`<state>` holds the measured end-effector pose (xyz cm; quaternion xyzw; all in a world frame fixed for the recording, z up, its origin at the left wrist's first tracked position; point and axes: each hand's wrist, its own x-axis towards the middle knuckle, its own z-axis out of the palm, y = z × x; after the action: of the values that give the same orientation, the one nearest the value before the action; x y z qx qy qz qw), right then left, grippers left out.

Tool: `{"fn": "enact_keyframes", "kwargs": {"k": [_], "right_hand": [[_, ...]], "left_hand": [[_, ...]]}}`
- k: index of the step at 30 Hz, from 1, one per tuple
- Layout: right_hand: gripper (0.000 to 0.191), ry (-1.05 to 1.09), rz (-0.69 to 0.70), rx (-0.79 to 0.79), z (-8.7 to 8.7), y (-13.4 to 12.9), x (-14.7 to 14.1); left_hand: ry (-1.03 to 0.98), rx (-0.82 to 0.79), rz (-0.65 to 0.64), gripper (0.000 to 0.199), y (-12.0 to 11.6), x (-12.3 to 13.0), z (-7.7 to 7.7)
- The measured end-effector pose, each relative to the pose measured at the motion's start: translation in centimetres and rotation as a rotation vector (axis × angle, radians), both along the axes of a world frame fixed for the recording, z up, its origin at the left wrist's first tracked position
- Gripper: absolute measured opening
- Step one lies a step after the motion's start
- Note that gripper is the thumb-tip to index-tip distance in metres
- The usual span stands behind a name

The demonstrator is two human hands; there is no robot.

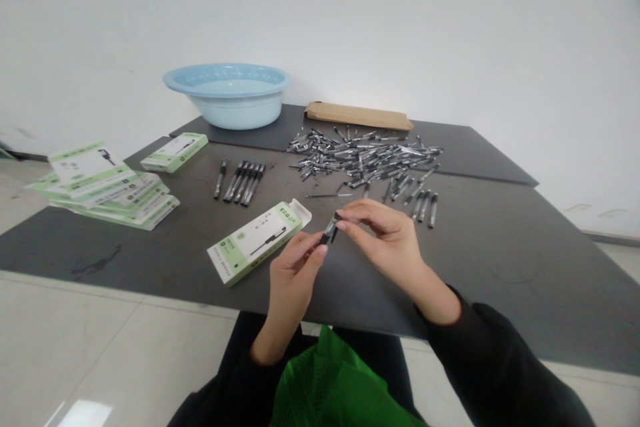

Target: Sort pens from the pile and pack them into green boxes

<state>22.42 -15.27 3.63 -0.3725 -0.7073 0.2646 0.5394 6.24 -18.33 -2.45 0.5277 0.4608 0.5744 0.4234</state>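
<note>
Between my two hands is a short black-and-clear pen (331,228), held tilted above the dark table. The fingertips of my left hand (296,271) pinch its lower end. Thumb and fingers of my right hand (387,240) close on its upper end. Just left of the pen lies a white and green pen box (260,240), its flap open at the far right end. Beyond my hands spreads a large heap of pen parts (365,157). Several pens (245,182) lie in a row behind the box.
A light blue basin (243,107) stands at the back left of the table (400,300), near a brown cardboard piece (357,115). Flat boxes (110,190) are stacked at the left, with another box (174,152) behind. More pens (433,210) lie at the right.
</note>
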Motion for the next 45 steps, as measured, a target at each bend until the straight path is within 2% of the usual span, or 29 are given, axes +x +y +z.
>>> {"fn": "enact_keyframes", "kwargs": {"k": [10, 20, 25, 33, 36, 40, 42, 45], "right_hand": [[0.012, -0.020, -0.082, 0.015, -0.3, -0.4, -0.3], [0.010, 0.027, -0.048, 0.004, -0.1, -0.5, -0.7], [0.008, 0.033, -0.057, 0.050, 0.1, -0.6, -1.2], [0.007, 0.007, -0.038, 0.074, -0.7, 0.5, -1.0], [0.006, 0.007, -0.026, 0.062, -0.8, 0.6, -0.7], [0.008, 0.095, 0.038, -0.024, -0.6, 0.8, -0.3], [0.011, 0.164, 0.055, -0.055, -0.4, 0.8, 0.0], [0.014, 0.211, 0.008, -0.048, 0.1, 0.9, 0.5]], "left_hand": [[0.061, 0.008, -0.011, 0.028, -0.2, 0.1, 0.3], [0.042, 0.014, -0.028, 0.026, -0.2, 0.0, -0.1], [0.048, 0.032, -0.026, 0.026, -0.2, 0.0, -0.1], [0.153, 0.079, -0.027, 0.027, -0.5, 0.2, 0.0], [0.145, 0.070, -0.091, 0.031, -0.2, 0.3, 0.1], [0.132, 0.036, -0.251, 0.034, 0.6, 0.1, 0.8], [0.190, 0.063, -0.262, 0.032, 1.1, 0.0, 1.5], [0.270, 0.113, -0.254, 0.029, 1.8, 0.0, 3.3]]}}
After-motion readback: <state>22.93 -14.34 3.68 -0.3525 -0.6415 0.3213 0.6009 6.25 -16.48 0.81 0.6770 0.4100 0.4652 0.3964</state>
